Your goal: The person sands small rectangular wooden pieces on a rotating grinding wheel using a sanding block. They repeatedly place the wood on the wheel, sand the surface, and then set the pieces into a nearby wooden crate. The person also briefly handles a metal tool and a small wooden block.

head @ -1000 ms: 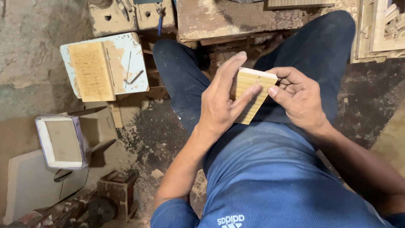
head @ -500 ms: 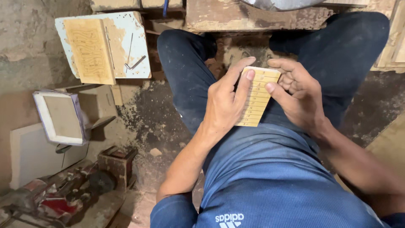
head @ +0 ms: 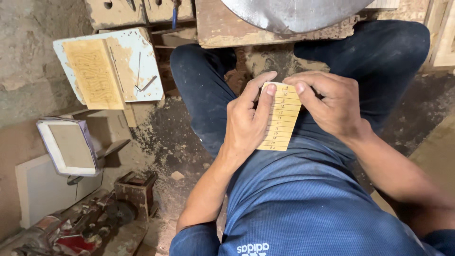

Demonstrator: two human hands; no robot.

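1. A small cardboard box [head: 71, 147] sits at the left middle of the frame, tilted, its open face turned up: white rim, purplish sides, grey-brown inside.
2. A pale wooden block [head: 280, 116] at the centre bears a ruled label face, yellow with thin dark lines and handwritten marks; the left hand [head: 246, 124] and right hand [head: 332, 105] hold it by its edges.
3. A white logo print [head: 250, 248] shows on the blue shirt, bottom centre.

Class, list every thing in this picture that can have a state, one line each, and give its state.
wooden block: held upright over the lap, ruled face to the camera
left hand: gripping the block's left edge
right hand: gripping its top right corner
carved board: lying flat
white-rimmed box: open, tilted
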